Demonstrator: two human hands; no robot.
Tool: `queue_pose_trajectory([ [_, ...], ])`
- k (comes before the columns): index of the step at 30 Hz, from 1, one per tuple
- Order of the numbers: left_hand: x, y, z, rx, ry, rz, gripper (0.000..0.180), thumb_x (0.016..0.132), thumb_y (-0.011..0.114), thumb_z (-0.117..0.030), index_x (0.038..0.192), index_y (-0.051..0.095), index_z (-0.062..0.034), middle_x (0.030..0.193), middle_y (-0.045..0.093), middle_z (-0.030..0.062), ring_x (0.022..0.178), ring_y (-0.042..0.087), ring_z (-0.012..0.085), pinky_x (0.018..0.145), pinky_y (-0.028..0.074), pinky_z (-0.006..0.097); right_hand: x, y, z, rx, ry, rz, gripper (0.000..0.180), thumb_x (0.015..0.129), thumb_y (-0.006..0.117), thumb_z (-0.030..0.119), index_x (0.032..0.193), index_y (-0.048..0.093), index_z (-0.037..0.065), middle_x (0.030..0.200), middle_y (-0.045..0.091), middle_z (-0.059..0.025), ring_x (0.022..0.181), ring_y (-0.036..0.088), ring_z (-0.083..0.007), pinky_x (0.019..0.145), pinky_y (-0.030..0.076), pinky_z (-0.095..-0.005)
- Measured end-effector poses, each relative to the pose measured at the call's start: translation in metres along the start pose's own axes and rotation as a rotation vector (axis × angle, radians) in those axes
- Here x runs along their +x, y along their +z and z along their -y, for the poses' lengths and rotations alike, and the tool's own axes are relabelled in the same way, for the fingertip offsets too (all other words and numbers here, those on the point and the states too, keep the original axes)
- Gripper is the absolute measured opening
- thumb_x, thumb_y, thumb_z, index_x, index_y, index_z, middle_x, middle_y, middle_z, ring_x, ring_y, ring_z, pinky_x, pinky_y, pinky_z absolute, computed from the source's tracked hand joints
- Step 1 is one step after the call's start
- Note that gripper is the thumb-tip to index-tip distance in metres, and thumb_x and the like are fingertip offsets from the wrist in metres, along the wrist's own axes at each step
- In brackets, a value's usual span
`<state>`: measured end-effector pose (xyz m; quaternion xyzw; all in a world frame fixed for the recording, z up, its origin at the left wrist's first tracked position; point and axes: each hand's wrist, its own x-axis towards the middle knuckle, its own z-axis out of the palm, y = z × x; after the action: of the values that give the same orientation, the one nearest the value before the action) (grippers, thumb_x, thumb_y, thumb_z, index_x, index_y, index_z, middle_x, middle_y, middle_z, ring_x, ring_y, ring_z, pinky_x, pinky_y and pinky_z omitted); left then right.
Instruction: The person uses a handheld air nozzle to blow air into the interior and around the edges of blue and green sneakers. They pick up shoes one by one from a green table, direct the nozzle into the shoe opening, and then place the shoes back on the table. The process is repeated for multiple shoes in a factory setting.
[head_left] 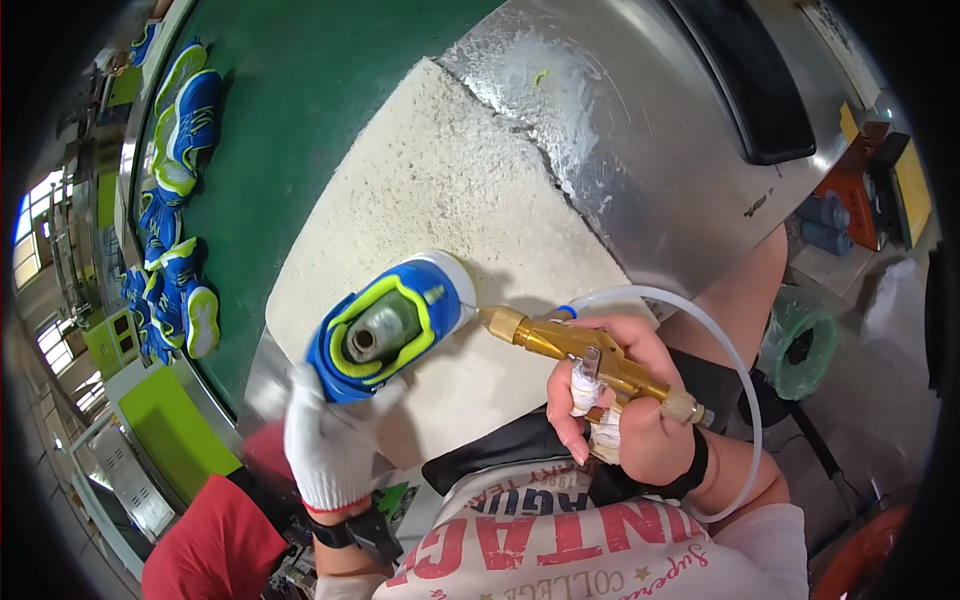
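Note:
A blue sneaker (437, 290) with a lime-green collar lining and a white sole sits over the pale work pad. Inside its opening shows a grey-green shoe last (392, 325) with a round hole. My left hand (328, 445), in a white knit glove, grips the shoe at its near left end; part of the fingers is hidden under it. My bare right hand (650, 435) is wrapped around a brass-coloured spray gun (545, 338) with white wrapping on its trigger area. The nozzle points at the shoe's right end, close to the white sole. A clear hose (738, 370) curves from the gun.
Several blue and lime shoes (195, 118) lie along the left of a green belt (290, 90). The off-white pad (420, 170) covers part of a metal table (650, 120). A black bar (752, 85) lies far right. A plastic-lined bin (800, 345) stands at right.

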<state>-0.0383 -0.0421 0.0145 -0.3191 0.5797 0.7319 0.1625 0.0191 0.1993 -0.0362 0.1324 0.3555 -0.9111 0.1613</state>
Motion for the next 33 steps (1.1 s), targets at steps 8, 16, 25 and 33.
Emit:
queue_pose_trajectory([
  [8,-0.047,-0.016,0.023,-0.347,-0.382,0.317,0.065,0.095,0.051,-0.043,0.136,0.036,0.0044,0.118,0.059,0.0250,0.094,0.065,0.0407,0.074,0.058,0.052,-0.015,0.000,-0.026,-0.610,-0.383,0.234,0.086,0.080,0.070,0.050,0.139,0.029,0.002,0.097,0.059,-0.0135,0.078,0.056,-0.0137,0.069,0.049,-0.0258],
  [16,-0.046,0.000,0.049,-0.524,-0.485,0.519,0.064,0.095,0.052,-0.043,0.140,0.035,-0.0008,0.124,0.056,0.0245,0.104,0.062,0.0394,0.084,0.053,0.058,-0.034,0.011,0.005,-0.919,-0.386,0.375,0.067,0.073,0.079,0.015,0.128,0.044,-0.003,0.088,0.058,-0.0155,0.076,0.059,-0.0334,0.068,0.048,-0.0390],
  [25,-0.035,0.076,0.067,-0.529,-0.640,0.746,0.068,0.090,0.060,-0.044,0.142,0.037,-0.0081,0.148,0.033,0.0191,0.139,0.029,0.0379,0.113,0.027,0.053,-0.089,0.004,0.027,-0.296,-0.239,0.018,0.066,0.093,0.061,0.035,0.136,0.027,0.000,0.109,0.056,-0.0190,0.087,0.058,-0.0172,0.080,0.047,-0.0314],
  [33,-0.002,0.136,0.061,-0.699,-0.527,0.898,0.044,0.090,0.060,-0.042,0.123,0.054,-0.0132,0.125,0.053,0.0059,0.128,0.041,0.0340,0.108,0.036,0.050,-0.073,0.022,0.043,-0.722,-0.336,-0.294,0.074,0.092,0.052,0.055,0.130,0.029,-0.004,0.081,0.060,-0.0153,0.071,0.058,-0.0143,0.067,0.041,-0.0238],
])
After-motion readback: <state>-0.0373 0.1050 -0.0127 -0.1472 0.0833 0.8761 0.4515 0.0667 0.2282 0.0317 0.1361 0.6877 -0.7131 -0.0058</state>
